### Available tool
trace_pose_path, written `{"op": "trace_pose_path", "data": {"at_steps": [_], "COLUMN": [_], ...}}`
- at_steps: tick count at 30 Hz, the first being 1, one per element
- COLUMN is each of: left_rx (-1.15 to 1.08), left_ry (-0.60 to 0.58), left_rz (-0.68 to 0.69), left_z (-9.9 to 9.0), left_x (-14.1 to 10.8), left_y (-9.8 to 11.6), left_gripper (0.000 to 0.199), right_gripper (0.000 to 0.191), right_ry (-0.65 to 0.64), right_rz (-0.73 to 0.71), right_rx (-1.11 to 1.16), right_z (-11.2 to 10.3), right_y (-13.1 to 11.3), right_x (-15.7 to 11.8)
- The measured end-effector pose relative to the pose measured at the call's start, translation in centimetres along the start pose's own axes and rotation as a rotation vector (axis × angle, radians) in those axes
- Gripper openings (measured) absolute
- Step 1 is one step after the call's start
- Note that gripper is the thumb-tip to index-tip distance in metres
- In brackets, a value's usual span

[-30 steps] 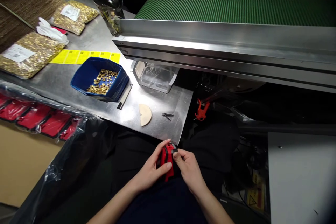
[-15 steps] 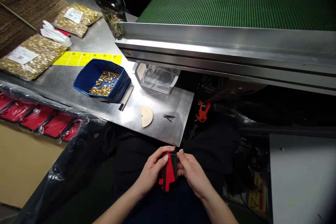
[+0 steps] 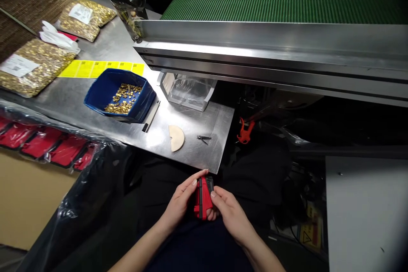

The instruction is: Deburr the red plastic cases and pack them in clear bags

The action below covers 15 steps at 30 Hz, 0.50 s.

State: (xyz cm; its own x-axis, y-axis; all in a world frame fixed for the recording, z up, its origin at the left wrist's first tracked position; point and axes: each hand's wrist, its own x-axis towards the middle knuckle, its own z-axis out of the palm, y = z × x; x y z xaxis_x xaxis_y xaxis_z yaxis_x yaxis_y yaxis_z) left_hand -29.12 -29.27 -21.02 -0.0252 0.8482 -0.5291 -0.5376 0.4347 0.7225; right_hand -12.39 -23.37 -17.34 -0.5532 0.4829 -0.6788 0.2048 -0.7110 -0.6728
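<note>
Over my lap, a small red-and-black plastic case point(image 3: 205, 199) is held between both hands. My left hand point(image 3: 180, 199) is closed along its left side, thumb and fingers at the upper edge. On the other side my right hand point(image 3: 230, 212) grips it, with the thumb on the front and fingertips curled under the lower right. What the case contains is hidden. Just beyond the hands, on the metal table point(image 3: 194, 159), lie a half-round pale disc point(image 3: 177, 138) and a small pair of nail clippers point(image 3: 204, 138).
A blue bin point(image 3: 95, 97) holds many small brass pieces, beside a clear tray point(image 3: 191, 93). Bagged brass parts point(image 3: 47, 61) and yellow labels point(image 3: 98, 69) lie left. A green conveyor point(image 3: 270, 2) runs across the back. An orange clamp-like tool point(image 3: 245, 131) hangs past the table corner.
The case has been turned and raised slightly, showing more of its red side. My right thumb has moved from its top edge down onto its front. The view has shifted a little.
</note>
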Motion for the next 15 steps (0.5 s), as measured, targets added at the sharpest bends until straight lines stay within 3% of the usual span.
{"op": "trace_pose_path", "data": {"at_steps": [4, 8, 15], "left_rx": [-0.114, -0.051, -0.035], "left_ry": [0.022, -0.018, -0.155], "left_rz": [0.068, 0.121, 0.148], "left_z": [-0.2, -0.1, 0.5], "left_x": [-0.2, -0.8, -1.8], "left_y": [-0.1, 0.4, 1.0], "left_gripper": [0.047, 0.057, 0.096], "right_gripper": [0.040, 0.031, 0.036], "right_ry": [0.034, 0.032, 0.027], "right_rz": [-0.011, 0.011, 0.055], "right_rx": [0.213, 0.440, 0.481], "right_z": [-0.6, -1.8, -2.2], "right_y": [0.4, 0.4, -0.6], "right_x": [0.4, 0.5, 0.7]}}
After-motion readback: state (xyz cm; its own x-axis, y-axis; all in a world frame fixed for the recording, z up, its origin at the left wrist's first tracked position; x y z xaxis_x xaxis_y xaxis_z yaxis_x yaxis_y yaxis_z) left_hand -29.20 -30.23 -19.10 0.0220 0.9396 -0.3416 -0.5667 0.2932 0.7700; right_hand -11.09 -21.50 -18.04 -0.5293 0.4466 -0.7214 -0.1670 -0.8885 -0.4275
